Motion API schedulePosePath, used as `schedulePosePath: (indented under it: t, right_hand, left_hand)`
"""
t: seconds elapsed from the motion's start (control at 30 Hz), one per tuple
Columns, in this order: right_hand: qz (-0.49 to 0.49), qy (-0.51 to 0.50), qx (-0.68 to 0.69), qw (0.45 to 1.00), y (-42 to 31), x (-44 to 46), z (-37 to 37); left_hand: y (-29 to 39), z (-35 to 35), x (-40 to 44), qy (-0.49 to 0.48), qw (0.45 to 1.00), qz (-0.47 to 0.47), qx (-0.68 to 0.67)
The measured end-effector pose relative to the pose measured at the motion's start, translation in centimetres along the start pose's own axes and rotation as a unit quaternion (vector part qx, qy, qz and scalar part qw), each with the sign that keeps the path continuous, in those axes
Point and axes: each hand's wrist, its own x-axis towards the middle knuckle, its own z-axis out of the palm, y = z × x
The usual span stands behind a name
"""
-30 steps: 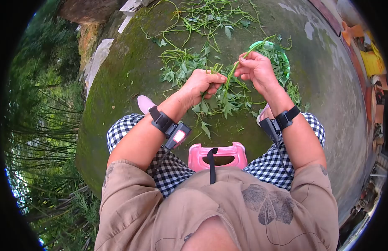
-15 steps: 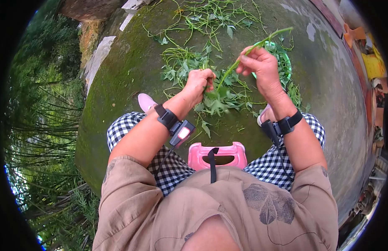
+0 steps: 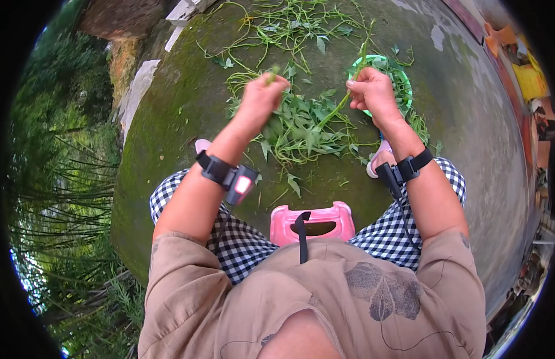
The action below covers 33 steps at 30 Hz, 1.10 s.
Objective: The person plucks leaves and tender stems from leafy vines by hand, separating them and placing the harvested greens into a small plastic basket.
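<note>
Right hand: thumb and forefinger pinch a green stem, other fingers curled loosely below. The stem slants, upper end beyond the hand near the basket, lower end down over the leafy heap. Left hand: raised well apart from the right, blurred; fingertips appear pressed together on a small green piece, its exact shape unclear.

Handling, as judged: stem light, fairly firm but bendy, likely to snap or bruise under a hard squeeze. Leaves soft and thin, easily torn. Best hold is a light fingertip pinch on the bare stem, clear of the leaves. Perhaps a little slick if damp; cannot tell.

Beneath and between the hands, the leafy heap lies on mossy ground, stems tangled, so one pulled out may drag neighbours.

Container: one round basket with a bright green rim, just beyond and beside the right hand, partly hidden by it. Green leaves inside; depth of fill not visible. Loose stems lie on the near side. Farther out, another sprawl of vines.
</note>
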Motion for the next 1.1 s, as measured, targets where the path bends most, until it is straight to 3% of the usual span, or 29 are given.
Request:
schedulePosePath:
  t: [0.2,0.53,0.63,0.87,1.1]
  right_hand:
    - [0.002,-0.027,0.015,1.000,-1.1,-0.4,1.3]
    - [0.003,-0.061,0.032,0.998,-0.9,-0.7,2.4]
    - [-0.005,-0.075,0.037,0.996,-0.6,-0.8,2.5]
    - [-0.024,-0.069,0.115,0.991,-1.1,-1.3,2.5]
    - [-0.016,-0.057,0.110,0.992,-1.0,-1.4,2.1]
  left_hand:
    - [-1.6,4.2,-2.7,-0.106,0.990,-0.079,0.055]
    - [-2.0,4.0,-3.2,-0.099,0.984,0.002,0.147]
    - [-2.7,3.9,-3.1,-0.087,0.988,-0.009,0.131]
    - [-3.4,3.8,-3.1,-0.039,0.995,-0.077,-0.045]
    - [-3.0,4.0,-3.5,-0.077,0.996,-0.038,0.001]
